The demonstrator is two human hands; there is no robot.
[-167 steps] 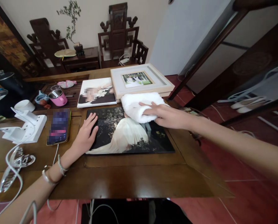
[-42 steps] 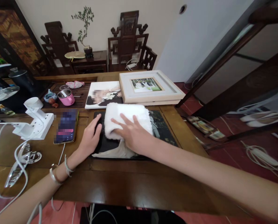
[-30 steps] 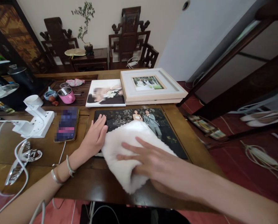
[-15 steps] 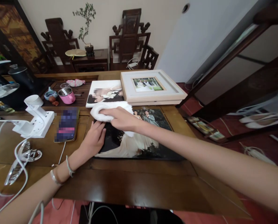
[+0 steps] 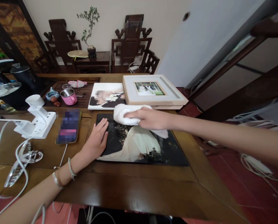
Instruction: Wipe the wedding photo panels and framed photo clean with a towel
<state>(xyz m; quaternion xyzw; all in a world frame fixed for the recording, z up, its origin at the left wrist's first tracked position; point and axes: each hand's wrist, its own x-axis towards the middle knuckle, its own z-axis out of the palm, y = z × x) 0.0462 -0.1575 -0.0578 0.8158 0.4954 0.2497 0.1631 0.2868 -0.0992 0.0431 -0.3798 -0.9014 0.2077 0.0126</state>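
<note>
A large dark photo panel (image 5: 139, 149), showing a pale flowing dress, lies flat on the wooden table (image 5: 120, 183). My right hand (image 5: 150, 117) grips a bunched white cloth (image 5: 121, 114) against the panel's upper middle, covering the upper part of the picture. A loose corner of the cloth trails to the right, under my wrist. My left hand (image 5: 98, 138) rests flat on the panel's left edge, fingers stretched out and holding nothing. Just behind lie a smaller white-edged photo panel (image 5: 106, 96) and a pale wooden picture frame (image 5: 155, 88).
Left of the panel are a phone (image 5: 69, 126), a white power strip (image 5: 39, 124) with cables and a clear hair claw (image 5: 22, 165). A pink mug (image 5: 68, 97) stands on a dark tea tray (image 5: 83, 104). Carved chairs (image 5: 133, 40) stand behind the table.
My right hand has moved the white cloth rightward across the panel, uncovering its upper left and hiding the two figures seen before. My left hand stays at the left edge.
</note>
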